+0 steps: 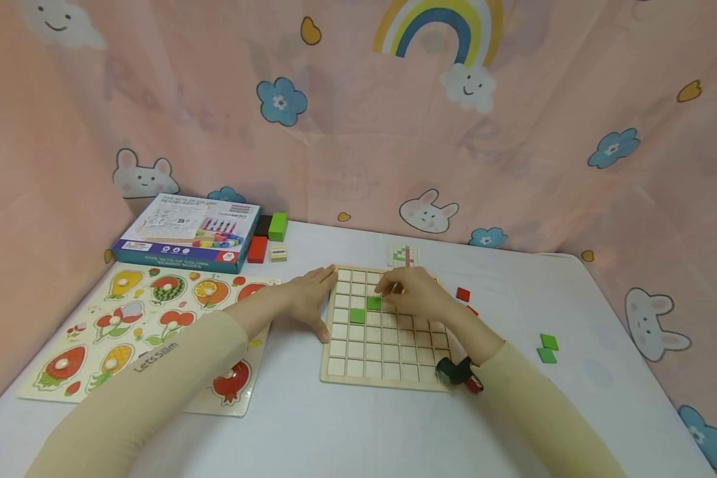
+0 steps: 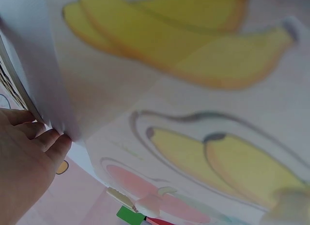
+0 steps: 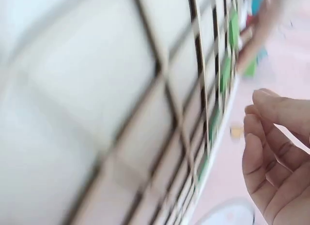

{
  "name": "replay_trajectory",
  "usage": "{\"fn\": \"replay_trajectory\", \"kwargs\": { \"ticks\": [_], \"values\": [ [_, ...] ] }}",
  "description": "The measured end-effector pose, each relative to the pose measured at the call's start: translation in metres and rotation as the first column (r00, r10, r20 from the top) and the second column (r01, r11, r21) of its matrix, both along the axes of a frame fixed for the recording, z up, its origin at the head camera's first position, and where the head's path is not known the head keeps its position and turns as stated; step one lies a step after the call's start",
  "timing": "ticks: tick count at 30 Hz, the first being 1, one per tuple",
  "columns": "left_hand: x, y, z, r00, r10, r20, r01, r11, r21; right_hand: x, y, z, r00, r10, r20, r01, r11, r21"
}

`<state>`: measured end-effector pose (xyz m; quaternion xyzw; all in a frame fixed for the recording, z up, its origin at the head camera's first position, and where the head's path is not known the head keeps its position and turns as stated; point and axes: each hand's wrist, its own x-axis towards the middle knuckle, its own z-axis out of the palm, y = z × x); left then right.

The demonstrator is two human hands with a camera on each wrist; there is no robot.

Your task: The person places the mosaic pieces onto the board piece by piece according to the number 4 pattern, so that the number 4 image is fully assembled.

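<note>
Tiles (image 1: 357,316) prob. light, stiff & slick: pinch opp. edges w/ your R hand (image 1: 417,293), tips curled together, nothing visible between, L hand (image 1: 306,299), thumb apart, at board (image 1: 382,383).

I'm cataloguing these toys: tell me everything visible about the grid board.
The grid board looks like pale wood: thin raised strips divide it into square cells inside a plain rim. It lies flat on the white table. At least two cells hold green tiles; many others are bare. The left hand touches its left edge; the right hand is above it, hiding part.
</note>
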<state>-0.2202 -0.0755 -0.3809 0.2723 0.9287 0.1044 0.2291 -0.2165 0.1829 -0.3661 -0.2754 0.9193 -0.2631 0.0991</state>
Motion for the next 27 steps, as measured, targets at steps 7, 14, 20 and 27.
{"fn": "replay_trajectory", "kwargs": {
  "ticks": [7,14,20,27],
  "values": [
    [0.0,0.0,0.0,1.0,0.002,-0.004,-0.002,1.0,-0.015,-0.004,0.077,0.009,0.989,-0.146,0.03,0.145,0.989,0.034],
    [0.001,0.0,0.0,1.0,0.002,-0.005,-0.002,1.0,-0.021,0.008,0.169,0.009,0.962,-0.264,0.071,0.252,0.957,0.144],
    [0.001,0.0,0.001,1.0,-0.003,-0.005,0.003,1.0,-0.024,0.024,0.236,0.003,0.936,-0.263,0.234,0.231,0.961,0.155],
    [0.0,0.001,0.0,1.0,-0.008,-0.004,0.008,1.0,-0.028,0.038,0.28,-0.002,0.922,-0.217,0.32,0.18,0.974,0.14]
  ]
}}
